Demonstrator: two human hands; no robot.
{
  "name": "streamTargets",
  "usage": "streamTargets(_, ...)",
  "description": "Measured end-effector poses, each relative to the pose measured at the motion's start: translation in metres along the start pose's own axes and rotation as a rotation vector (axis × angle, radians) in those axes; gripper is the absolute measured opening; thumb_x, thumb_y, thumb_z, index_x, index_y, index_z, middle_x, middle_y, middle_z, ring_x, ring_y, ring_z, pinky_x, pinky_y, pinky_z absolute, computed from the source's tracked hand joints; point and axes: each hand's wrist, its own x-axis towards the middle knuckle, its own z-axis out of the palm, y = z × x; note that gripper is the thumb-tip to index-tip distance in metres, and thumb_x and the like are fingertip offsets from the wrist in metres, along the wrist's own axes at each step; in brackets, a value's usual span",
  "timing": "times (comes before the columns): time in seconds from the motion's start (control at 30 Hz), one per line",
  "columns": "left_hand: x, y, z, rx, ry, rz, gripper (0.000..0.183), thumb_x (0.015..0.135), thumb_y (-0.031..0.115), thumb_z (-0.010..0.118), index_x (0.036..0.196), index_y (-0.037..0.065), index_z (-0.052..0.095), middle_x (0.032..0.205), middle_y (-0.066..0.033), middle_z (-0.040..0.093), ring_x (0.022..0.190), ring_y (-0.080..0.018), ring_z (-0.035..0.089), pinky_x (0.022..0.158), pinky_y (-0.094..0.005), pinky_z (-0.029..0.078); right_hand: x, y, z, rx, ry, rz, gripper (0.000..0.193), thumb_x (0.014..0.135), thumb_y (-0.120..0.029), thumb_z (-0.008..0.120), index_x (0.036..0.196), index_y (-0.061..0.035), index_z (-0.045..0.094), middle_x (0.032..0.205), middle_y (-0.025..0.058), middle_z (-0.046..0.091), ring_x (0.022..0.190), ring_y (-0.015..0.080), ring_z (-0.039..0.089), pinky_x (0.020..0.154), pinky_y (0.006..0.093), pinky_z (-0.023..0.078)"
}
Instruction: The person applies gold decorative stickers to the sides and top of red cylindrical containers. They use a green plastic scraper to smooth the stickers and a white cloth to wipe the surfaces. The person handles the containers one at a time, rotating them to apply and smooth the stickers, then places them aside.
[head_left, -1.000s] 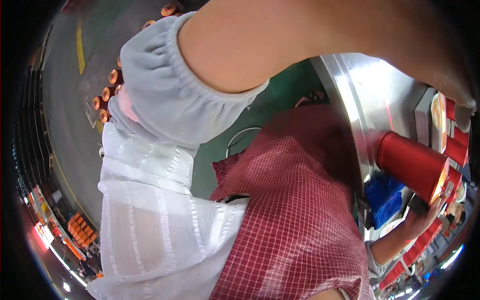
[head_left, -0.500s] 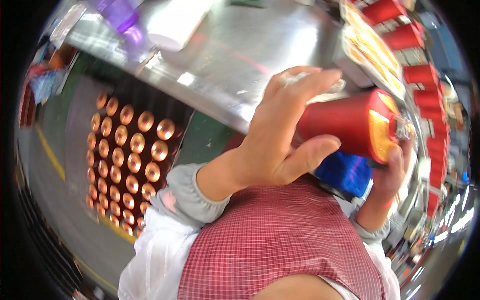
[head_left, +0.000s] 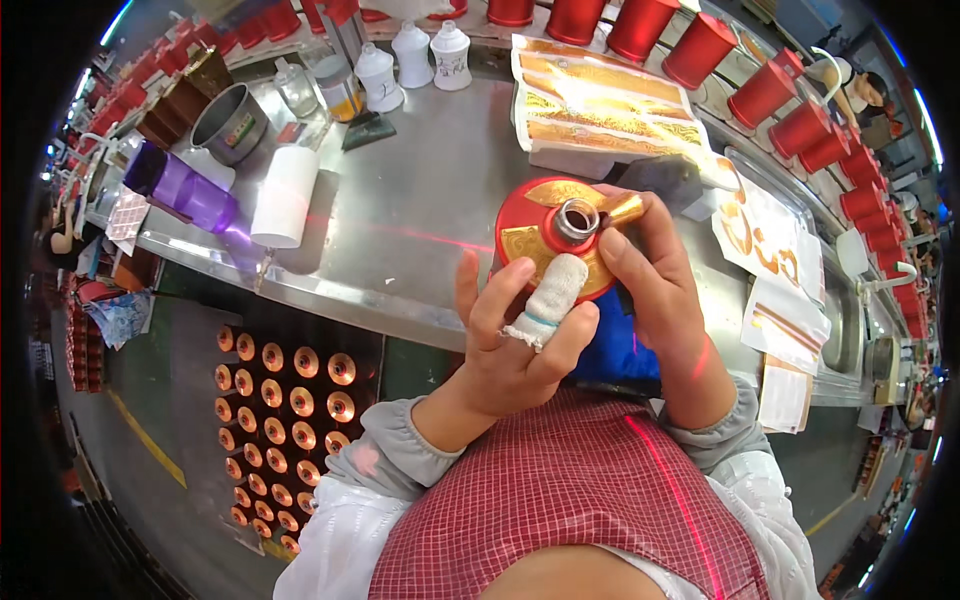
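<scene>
A round red bottle (head_left: 508,222) with a bare metallic neck faces up between my hands, gold labels (head_left: 562,191) on its shoulder. My left hand (head_left: 505,365) is closed at its near-left side. The left index finger, in a white cloth finger sleeve (head_left: 556,295), presses on the shoulder beside the neck. On the right side, my right hand (head_left: 660,285) pinches a curled gold label piece (head_left: 623,209) between thumb and fingers, close to the neck. The bottle's lower body is mostly hidden.
Label sheets (head_left: 600,100) lie on the metal table (head_left: 420,200), with more papers (head_left: 765,240) at right. A white roll (head_left: 285,198), purple bottle (head_left: 180,187) and metal pot (head_left: 230,125) stand left. Red bottles (head_left: 700,50) line the back. Copper-coloured discs (head_left: 303,400) fill a rack lower left.
The bottle has turned from lying sideways to neck up and moved left. My left hand has closed in on it, and my right hand now pinches a gold label piece. The view has shifted.
</scene>
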Motion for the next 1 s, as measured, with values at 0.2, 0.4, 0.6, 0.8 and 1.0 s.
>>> streamTargets(0.2,-0.001,0.010,0.004,-0.033,-0.072,-0.031,0.025,0.087,0.014,0.060,0.110,0.018,0.052,0.122,-0.0099,0.054,0.126,-0.0346,0.040,0.107,-0.0653,0.025,0.011,0.002,-0.012,-0.064,-0.064,-0.003,0.025,0.096,-0.011,0.053,0.119,-0.0004,0.055,0.112,0.0040,0.053,0.107,0.0108,0.050,0.095,0.0266,0.040)
streamTargets(0.4,0.000,-0.025,-0.002,-0.317,-0.066,-0.043,0.033,0.082,0.007,0.067,0.110,0.011,0.051,0.124,-0.0185,0.052,0.124,-0.0416,0.041,0.103,-0.0575,0.035,0.000,0.014,0.004,-0.269,0.071,-0.153,0.028,0.094,-0.014,0.054,0.119,-0.0017,0.057,0.110,0.0066,0.050,0.104,0.0158,0.050,0.095,0.0292,0.038)
streamTargets(0.6,0.001,0.012,-0.003,0.028,-0.147,-0.085,0.037,0.082,0.006,0.067,0.113,0.017,0.050,0.133,-0.0226,0.041,0.126,-0.0443,0.037,0.101,-0.0596,0.035,0.002,0.005,-0.012,-0.296,-0.058,-0.142,0.030,0.090,-0.016,0.062,0.116,-0.0025,0.055,0.110,0.0064,0.048,0.106,0.0155,0.047,0.095,0.0290,0.037)
streamTargets(0.8,-0.009,0.005,0.007,-0.072,-0.083,-0.104,0.040,0.080,0.006,0.069,0.112,0.021,0.049,0.140,-0.0264,0.024,0.125,-0.0472,0.038,0.100,-0.0595,0.038,0.032,-0.014,-0.031,-0.171,-0.344,-0.059,0.037,0.090,-0.018,0.065,0.120,-0.0001,0.052,0.113,0.0036,0.055,0.105,0.0112,0.051,0.096,0.0274,0.040)
streamTargets(1.0,0.005,-0.022,-0.009,-0.199,-0.198,-0.023,0.037,0.080,0.005,0.069,0.109,0.016,0.049,0.129,-0.0222,0.047,0.126,-0.0446,0.040,0.099,-0.0602,0.038,0.016,0.013,-0.007,-0.125,-0.072,-0.119,0.028,0.092,-0.015,0.061,0.116,-0.0011,0.056,0.108,0.0036,0.055,0.101,0.0108,0.051,0.091,0.0264,0.041)
